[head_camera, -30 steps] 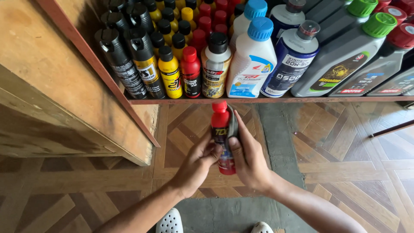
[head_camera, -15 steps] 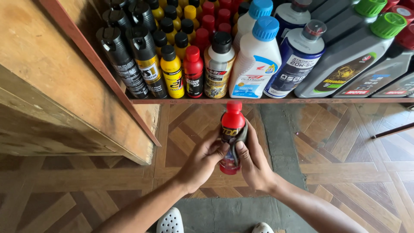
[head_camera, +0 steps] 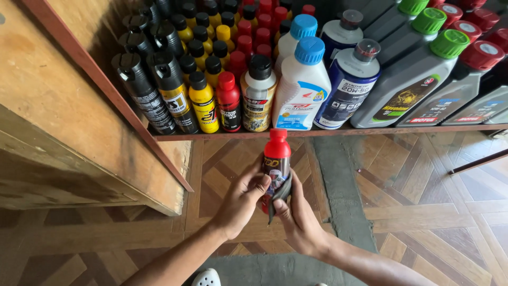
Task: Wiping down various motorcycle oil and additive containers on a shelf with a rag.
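1. Holding a small red bottle [head_camera: 276,159] in both hands, I have my left hand [head_camera: 241,204] wrapped round its left side, thumb across the label, and my right hand [head_camera: 299,217] closed on its lower right side: each grip is tight on the bottle.
2. A dark grey cloth [head_camera: 280,193] is pinched between my right fingers and the bottle; I press it against the label.
3. My hands hide the bottle's base and most of its lower half, and the cloth covers part of the label, so the print there is hard to make out.
4. The bottle stands nearly upright in the view: its long axis runs from my palms toward the shelf, red cap pointing away from me at the shelf edge [head_camera: 328,131], base toward my body.
5. It sits in the air just below that shelf edge, over the patterned wooden floor [head_camera: 423,212], touching neither.
6. On the shelf above stand rows of bottles: black ones [head_camera: 143,95] at the left, then yellow ones [head_camera: 203,100], red ones [head_camera: 229,100], a white bottle with a blue cap [head_camera: 302,87], and grey jugs with green caps [head_camera: 407,85]. Those at the top and right are cut off by the frame.
7. A wooden cabinet [head_camera: 58,122] fills the left.
8. A white shoe [head_camera: 207,277] shows at the bottom, partly cut off.
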